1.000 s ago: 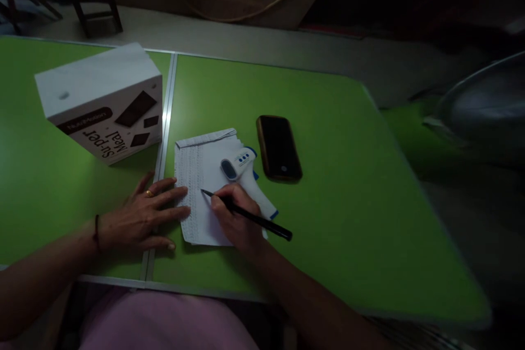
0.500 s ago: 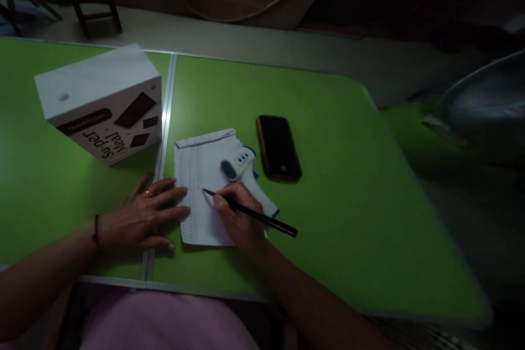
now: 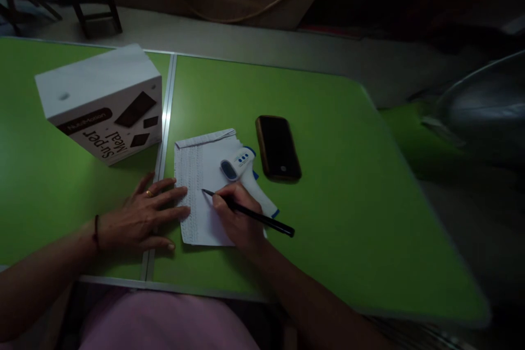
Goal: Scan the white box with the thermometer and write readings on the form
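Right hand (image 3: 238,216) closed round black pen (image 3: 270,222), frame centre; tip on or just above paper (image 3: 211,169), right beside the columns of small marks, contact not resolvable; left hand (image 3: 143,216) open, fingers spread, grasping nothing, fingertips on paper's left edge, lower left of centre; reads as the writing step; next stroke calls for fine tip control, sheet pinned flat; white handheld device (image 3: 240,161) lies on the paper, crowding the pen hand; phone (image 3: 279,147) right of it; box (image 3: 102,98) upper left.
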Demonstrator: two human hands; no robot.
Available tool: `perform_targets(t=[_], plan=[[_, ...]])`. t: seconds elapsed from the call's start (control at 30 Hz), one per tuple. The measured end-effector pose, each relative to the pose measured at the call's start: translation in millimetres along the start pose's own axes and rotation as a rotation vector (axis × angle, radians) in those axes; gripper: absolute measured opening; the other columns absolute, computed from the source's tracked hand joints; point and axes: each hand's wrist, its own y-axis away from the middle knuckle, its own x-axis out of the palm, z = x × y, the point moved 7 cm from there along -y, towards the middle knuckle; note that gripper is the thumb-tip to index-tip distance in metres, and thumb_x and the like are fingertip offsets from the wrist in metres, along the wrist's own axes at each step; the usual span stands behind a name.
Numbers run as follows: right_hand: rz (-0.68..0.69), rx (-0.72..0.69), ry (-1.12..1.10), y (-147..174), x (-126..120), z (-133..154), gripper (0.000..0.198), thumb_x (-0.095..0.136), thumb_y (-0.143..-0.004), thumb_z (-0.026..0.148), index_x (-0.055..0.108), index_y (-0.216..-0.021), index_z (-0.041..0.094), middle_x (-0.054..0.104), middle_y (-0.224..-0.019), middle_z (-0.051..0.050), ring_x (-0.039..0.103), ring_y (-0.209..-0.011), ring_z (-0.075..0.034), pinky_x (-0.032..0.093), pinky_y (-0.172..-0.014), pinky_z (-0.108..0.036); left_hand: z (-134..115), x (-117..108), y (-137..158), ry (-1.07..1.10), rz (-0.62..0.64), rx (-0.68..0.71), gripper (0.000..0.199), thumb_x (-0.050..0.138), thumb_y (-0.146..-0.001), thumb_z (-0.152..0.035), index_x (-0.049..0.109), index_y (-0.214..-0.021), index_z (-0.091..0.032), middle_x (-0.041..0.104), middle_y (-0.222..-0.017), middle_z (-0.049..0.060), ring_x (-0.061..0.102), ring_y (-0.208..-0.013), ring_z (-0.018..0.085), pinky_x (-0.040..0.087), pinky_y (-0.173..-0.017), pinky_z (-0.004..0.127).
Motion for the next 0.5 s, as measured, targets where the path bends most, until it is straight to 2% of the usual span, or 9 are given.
perform_targets(t=[0.5], plan=[[0.012,-0.012,0.036,1.1,0.0,-0.1,0.012,0.054,-0.079,0.028,0.053,-0.068,0.025,0.057,-0.056,0.004,0.052,-0.051,-0.014,0.044,-0.05,-0.025,0.4,-0.2,-0.2,0.01,-0.003,-0.005,0.062,0.047,-0.097,-0.065,0.051,-0.145,-0.026,0.041,-0.159,0.009,0.032,-0.147,0.036,-0.002,-0.123,0.057]])
